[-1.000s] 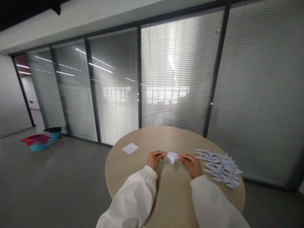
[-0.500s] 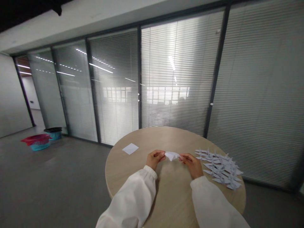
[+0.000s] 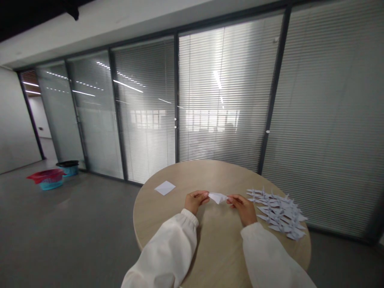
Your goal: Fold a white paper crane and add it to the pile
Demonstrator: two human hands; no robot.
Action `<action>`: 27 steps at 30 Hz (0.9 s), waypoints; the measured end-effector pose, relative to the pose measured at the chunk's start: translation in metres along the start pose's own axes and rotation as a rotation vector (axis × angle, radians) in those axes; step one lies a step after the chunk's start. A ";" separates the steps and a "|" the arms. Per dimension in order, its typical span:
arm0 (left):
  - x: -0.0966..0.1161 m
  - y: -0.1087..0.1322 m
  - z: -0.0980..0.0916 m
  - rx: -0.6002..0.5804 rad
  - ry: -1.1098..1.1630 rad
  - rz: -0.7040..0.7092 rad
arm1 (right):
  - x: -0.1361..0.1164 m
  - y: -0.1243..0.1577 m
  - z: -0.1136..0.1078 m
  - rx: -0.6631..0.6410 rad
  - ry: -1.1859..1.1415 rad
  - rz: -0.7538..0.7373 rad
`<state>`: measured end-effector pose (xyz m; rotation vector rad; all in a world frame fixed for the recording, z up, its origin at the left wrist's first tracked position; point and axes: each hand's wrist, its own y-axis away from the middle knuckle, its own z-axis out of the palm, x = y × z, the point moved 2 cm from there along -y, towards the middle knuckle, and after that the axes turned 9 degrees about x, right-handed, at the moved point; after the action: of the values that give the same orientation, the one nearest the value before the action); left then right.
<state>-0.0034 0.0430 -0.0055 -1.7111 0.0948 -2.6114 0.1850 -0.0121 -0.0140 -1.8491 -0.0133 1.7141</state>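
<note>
A small folded white paper piece [image 3: 218, 197] is held just above the round wooden table [image 3: 180, 176], stretched between both hands. My left hand [image 3: 195, 201] pinches its left end with closed fingers. My right hand [image 3: 243, 208] pinches its right end the same way. Both arms wear white sleeves. To the right of my right hand lies a pile of several folded white paper cranes [image 3: 277, 212]. A flat square sheet of white paper [image 3: 165, 187] lies on the table to the far left of my left hand.
Glass partitions with grey blinds [image 3: 222, 100] stand right behind the table. On the grey floor at the far left sit a red and blue basket [image 3: 47, 179] and a dark bin [image 3: 67, 167]. The table's edge curves close on the left and right.
The paper piece has flattened from a downward-pointing triangle into a thin, nearly level shape between my fingers. Both hands stay almost in place.
</note>
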 end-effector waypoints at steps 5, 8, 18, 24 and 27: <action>-0.001 0.001 0.000 -0.019 0.003 0.008 | 0.000 0.001 0.001 -0.003 -0.020 0.002; 0.001 0.001 -0.001 -0.020 -0.004 0.024 | -0.002 0.002 0.002 -0.008 -0.003 -0.014; 0.002 0.002 -0.001 -0.055 0.023 0.045 | -0.009 0.004 -0.001 -0.019 -0.030 -0.071; 0.005 0.004 0.000 -0.062 -0.021 0.081 | -0.008 0.005 0.005 -0.049 -0.015 -0.008; 0.006 0.008 0.003 -0.108 -0.054 0.078 | -0.012 0.006 0.008 -0.095 -0.016 0.000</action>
<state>-0.0032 0.0349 0.0010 -1.7709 0.3012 -2.5458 0.1734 -0.0182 -0.0060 -1.9040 -0.1030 1.7554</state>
